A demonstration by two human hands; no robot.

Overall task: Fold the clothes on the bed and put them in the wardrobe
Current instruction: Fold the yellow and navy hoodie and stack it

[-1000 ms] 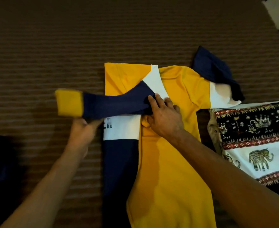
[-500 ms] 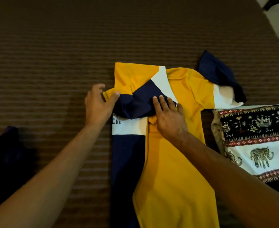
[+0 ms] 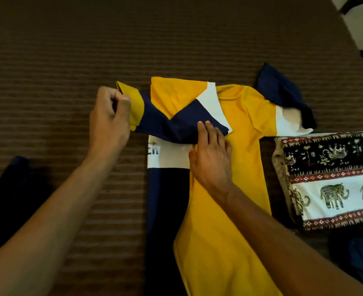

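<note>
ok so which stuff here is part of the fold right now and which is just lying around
In the job:
- yellow, navy and white shirt, laid flat
- its navy sleeve with yellow cuff
- left hand, pinching the cuff
- right hand, pressing the shirt

Lying about:
- elephant-print cloth, right
- dark garment, left
- brown striped bedspread

Dim, warm light is falling unevenly; corners are darkening, edges are bending, and detail is looking soft.
</note>
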